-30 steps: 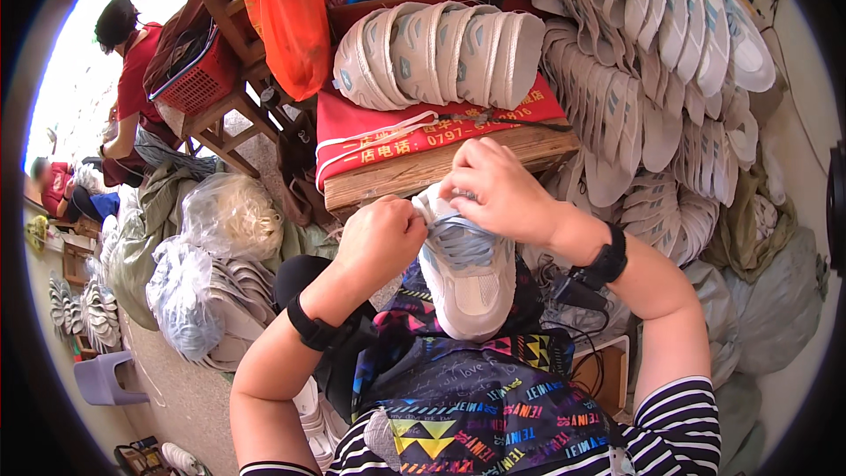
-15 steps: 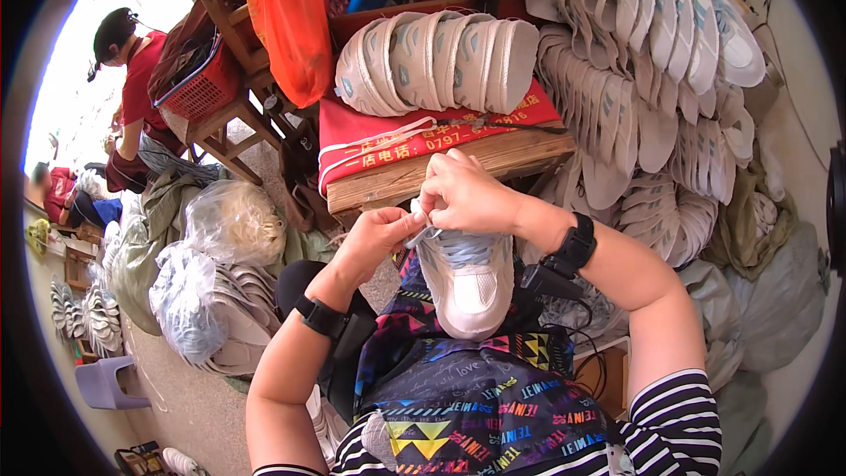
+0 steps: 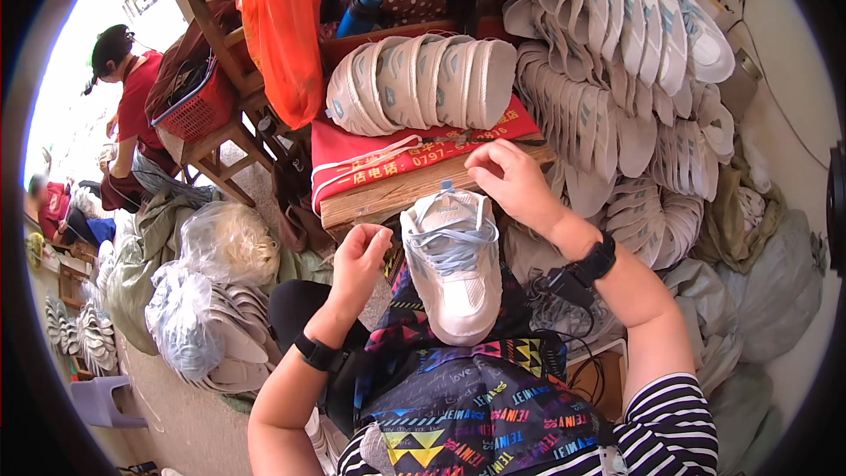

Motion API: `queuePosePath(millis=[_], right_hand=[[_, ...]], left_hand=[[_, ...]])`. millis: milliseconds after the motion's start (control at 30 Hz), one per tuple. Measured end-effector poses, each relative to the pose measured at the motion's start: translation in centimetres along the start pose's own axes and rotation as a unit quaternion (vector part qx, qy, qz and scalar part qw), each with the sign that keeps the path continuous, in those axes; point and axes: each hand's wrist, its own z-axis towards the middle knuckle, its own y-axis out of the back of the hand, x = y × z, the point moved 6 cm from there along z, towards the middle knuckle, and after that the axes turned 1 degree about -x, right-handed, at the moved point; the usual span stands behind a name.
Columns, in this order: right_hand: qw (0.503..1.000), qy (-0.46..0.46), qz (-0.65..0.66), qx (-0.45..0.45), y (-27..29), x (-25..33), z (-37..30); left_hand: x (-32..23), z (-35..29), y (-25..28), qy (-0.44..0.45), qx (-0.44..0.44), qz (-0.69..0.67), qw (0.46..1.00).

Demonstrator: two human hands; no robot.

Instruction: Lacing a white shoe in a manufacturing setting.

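Note:
A white sneaker (image 3: 454, 278) with pale blue laces rests on my lap, toe toward me. My left hand (image 3: 359, 257) is curled at the shoe's left side, pinching a lace end pulled out to the left. My right hand (image 3: 511, 181) is above and right of the shoe's tongue, fingers pinched on the other lace end. Both wrists wear black bands. A patterned apron (image 3: 476, 405) covers my lap under the shoe.
A wooden board (image 3: 379, 198) with a red cloth carries a row of sneakers (image 3: 419, 79). Several stacked shoes (image 3: 626, 62) pile up at the right. An orange bag (image 3: 282, 26) hangs ahead. Plastic bags (image 3: 211, 282) lie left; a person in red (image 3: 132, 115) sits beyond.
My hands have drawn apart from over the shoe: the left moved out to the left, the right up and to the right, pulling the laces taut.

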Motion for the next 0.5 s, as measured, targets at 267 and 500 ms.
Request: queuePosePath(millis=[267, 500], right_hand=[[0.987, -0.097, 0.056, 0.118, 0.4, 0.4, -5.9], [0.987, 0.013, -0.101, 0.128, -0.3, 1.2, -6.4]], left_hand=[[-5.0, -2.6, -3.5, -0.339, 0.024, 0.307, 0.889], [-5.0, -2.1, -3.4, -0.285, 0.072, 0.312, 0.904]])
